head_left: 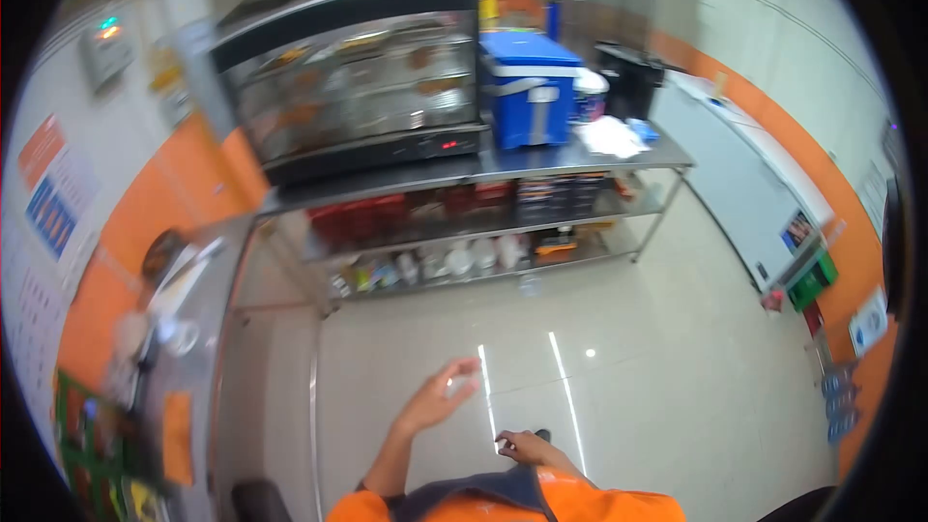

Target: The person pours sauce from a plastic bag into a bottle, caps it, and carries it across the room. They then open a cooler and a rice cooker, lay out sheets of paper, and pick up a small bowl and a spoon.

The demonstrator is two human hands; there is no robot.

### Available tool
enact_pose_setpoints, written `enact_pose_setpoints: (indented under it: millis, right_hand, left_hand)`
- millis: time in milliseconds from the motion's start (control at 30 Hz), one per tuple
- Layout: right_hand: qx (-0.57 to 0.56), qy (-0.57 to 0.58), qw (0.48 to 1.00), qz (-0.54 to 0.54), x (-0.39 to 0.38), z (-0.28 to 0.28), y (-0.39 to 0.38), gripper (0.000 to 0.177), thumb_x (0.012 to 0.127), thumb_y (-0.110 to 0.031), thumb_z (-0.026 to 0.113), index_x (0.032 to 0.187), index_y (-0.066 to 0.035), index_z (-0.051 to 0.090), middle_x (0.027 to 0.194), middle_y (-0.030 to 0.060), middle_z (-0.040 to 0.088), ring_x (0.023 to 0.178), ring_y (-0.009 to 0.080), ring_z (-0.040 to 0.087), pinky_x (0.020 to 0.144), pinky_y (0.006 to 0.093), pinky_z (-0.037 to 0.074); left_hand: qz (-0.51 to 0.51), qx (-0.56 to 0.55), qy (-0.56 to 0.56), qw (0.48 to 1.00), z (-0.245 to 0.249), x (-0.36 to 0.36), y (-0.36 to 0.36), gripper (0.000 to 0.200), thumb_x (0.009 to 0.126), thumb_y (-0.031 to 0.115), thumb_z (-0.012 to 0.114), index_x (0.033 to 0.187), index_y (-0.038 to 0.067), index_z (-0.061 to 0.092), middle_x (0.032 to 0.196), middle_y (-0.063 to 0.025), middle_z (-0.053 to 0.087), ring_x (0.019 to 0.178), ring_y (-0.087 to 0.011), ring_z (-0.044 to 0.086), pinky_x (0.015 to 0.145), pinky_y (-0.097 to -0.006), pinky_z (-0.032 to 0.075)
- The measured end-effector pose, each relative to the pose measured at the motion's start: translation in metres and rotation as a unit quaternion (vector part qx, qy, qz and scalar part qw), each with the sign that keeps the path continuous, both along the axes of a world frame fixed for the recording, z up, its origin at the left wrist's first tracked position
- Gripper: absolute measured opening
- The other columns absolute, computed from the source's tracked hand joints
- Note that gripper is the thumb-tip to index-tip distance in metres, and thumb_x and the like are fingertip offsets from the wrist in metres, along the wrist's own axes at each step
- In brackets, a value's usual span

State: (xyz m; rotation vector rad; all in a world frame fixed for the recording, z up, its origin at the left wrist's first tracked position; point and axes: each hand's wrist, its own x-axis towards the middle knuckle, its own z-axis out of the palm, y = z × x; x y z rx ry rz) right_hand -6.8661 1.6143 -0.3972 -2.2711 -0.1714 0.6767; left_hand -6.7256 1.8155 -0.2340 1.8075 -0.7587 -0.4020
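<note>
My left hand (440, 398) is raised in front of my body above the tiled floor, its fingers loosely curved and apart. A small bright spot shows between the thumb and fingers; I cannot make out whether it is an object or a floor reflection. Lower and closer to my orange-and-dark clothing (599, 503), my right hand (525, 446) hangs with fingers bent and slightly apart, and nothing is visible in it. Neither hand touches the furniture. Straight ahead, a glass display warmer (358, 87) with food on its shelves stands on a steel table (503, 162).
Beside the warmer sits a blue cooler box (532, 87). Lower shelves hold red crates (358, 220) and several white containers (459, 259). A steel counter (208, 319) runs along the left, with a green crate (87, 425). A white chest freezer (735, 174) stands right.
</note>
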Motion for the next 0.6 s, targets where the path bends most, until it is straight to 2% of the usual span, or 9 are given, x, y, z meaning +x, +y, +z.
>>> enact_pose_setpoints:
  millis: [100, 133, 200, 267, 333, 367, 433, 500, 600]
  right_hand:
    - [-0.111, -0.007, 0.982, -0.153, -0.009, -0.024, -0.133, 0.030, 0.085, -0.025, 0.056, 0.108, -0.006, 0.057, 0.099, 0.0173, 0.065, 0.092, 0.0349, 0.062, 0.081, 0.0438, 0.048]
    - [-0.175, -0.004, 0.959, -0.222, -0.012, -0.023, -0.163, 0.030, 0.083, -0.022, 0.057, 0.108, -0.004, 0.057, 0.101, 0.0182, 0.064, 0.096, 0.0362, 0.060, 0.082, 0.0438, 0.048]
    - [-0.205, 0.006, 0.945, -0.256, -0.010, 0.014, -0.213, 0.031, 0.082, -0.024, 0.058, 0.105, -0.003, 0.058, 0.103, 0.0188, 0.063, 0.096, 0.0364, 0.061, 0.082, 0.0438, 0.048]
    - [-0.132, -0.054, 0.931, -0.336, 0.013, 0.032, -0.249, 0.028, 0.081, -0.021, 0.059, 0.103, -0.004, 0.058, 0.101, 0.0192, 0.063, 0.096, 0.0365, 0.061, 0.080, 0.0425, 0.049]
    - [0.003, -0.127, 0.937, -0.325, 0.034, 0.024, -0.284, 0.030, 0.080, -0.020, 0.061, 0.106, -0.005, 0.058, 0.101, 0.0197, 0.063, 0.094, 0.0366, 0.061, 0.078, 0.0414, 0.050]
    - [0.064, -0.135, 0.950, -0.276, 0.049, 0.032, -0.299, 0.036, 0.080, -0.023, 0.067, 0.110, -0.006, 0.057, 0.101, 0.0169, 0.064, 0.092, 0.0301, 0.064, 0.078, 0.0359, 0.051]
    - [0.075, -0.092, 0.961, -0.250, 0.077, 0.033, -0.333, 0.036, 0.082, -0.024, 0.066, 0.111, -0.006, 0.056, 0.101, 0.0167, 0.064, 0.091, 0.0288, 0.064, 0.078, 0.0354, 0.052]
    - [0.105, -0.022, 0.971, -0.214, 0.105, 0.037, -0.375, 0.037, 0.086, -0.029, 0.063, 0.113, -0.005, 0.055, 0.100, 0.0161, 0.064, 0.091, 0.0274, 0.064, 0.078, 0.0352, 0.052]
    - [0.088, -0.036, 0.956, -0.276, 0.137, 0.008, -0.459, 0.039, 0.084, -0.030, 0.064, 0.112, -0.004, 0.056, 0.098, 0.0165, 0.065, 0.092, 0.0289, 0.064, 0.078, 0.0359, 0.051]
  left_hand:
    - [-0.207, 0.100, -0.121, 0.966, -0.053, 0.001, -0.151, 0.050, 0.090, 0.038, 0.055, 0.125, 0.002, 0.046, 0.118, -0.0190, 0.056, 0.111, -0.0316, 0.053, 0.096, -0.0380, 0.040]
    - [-0.228, 0.101, -0.117, 0.961, -0.064, -0.002, -0.193, 0.050, 0.090, 0.038, 0.055, 0.125, 0.002, 0.046, 0.118, -0.0190, 0.056, 0.111, -0.0316, 0.053, 0.096, -0.0380, 0.040]
    - [-0.331, 0.266, -0.076, 0.902, -0.077, -0.017, -0.264, 0.055, 0.091, 0.041, 0.052, 0.127, 0.001, 0.043, 0.118, -0.0218, 0.055, 0.110, -0.0351, 0.052, 0.097, -0.0400, 0.039]
    - [-0.402, 0.195, -0.048, 0.893, -0.059, -0.007, -0.308, 0.058, 0.090, 0.042, 0.054, 0.129, 0.001, 0.042, 0.119, -0.0216, 0.055, 0.111, -0.0338, 0.052, 0.096, -0.0386, 0.040]
    - [-0.426, 0.103, 0.140, 0.888, -0.049, 0.018, -0.338, 0.062, 0.088, 0.044, 0.055, 0.130, 0.001, 0.040, 0.120, -0.0214, 0.055, 0.113, -0.0330, 0.052, 0.096, -0.0378, 0.040]
    - [-0.389, 0.082, 0.154, 0.905, -0.050, 0.035, -0.350, 0.063, 0.088, 0.046, 0.055, 0.130, 0.001, 0.041, 0.120, -0.0215, 0.054, 0.113, -0.0319, 0.052, 0.096, -0.0370, 0.040]
    - [-0.249, 0.165, -0.038, 0.954, -0.058, 0.079, -0.363, 0.062, 0.088, 0.047, 0.055, 0.129, 0.001, 0.044, 0.120, -0.0218, 0.055, 0.112, -0.0328, 0.054, 0.096, -0.0368, 0.041]
    - [-0.166, 0.266, -0.095, 0.945, -0.074, 0.126, -0.373, 0.065, 0.087, 0.049, 0.055, 0.128, 0.000, 0.045, 0.122, -0.0235, 0.053, 0.114, -0.0342, 0.052, 0.097, -0.0374, 0.040]
    - [-0.079, 0.288, 0.044, 0.953, -0.074, 0.191, -0.392, 0.068, 0.085, 0.052, 0.055, 0.127, -0.001, 0.046, 0.122, -0.0251, 0.053, 0.115, -0.0366, 0.050, 0.097, -0.0392, 0.040]
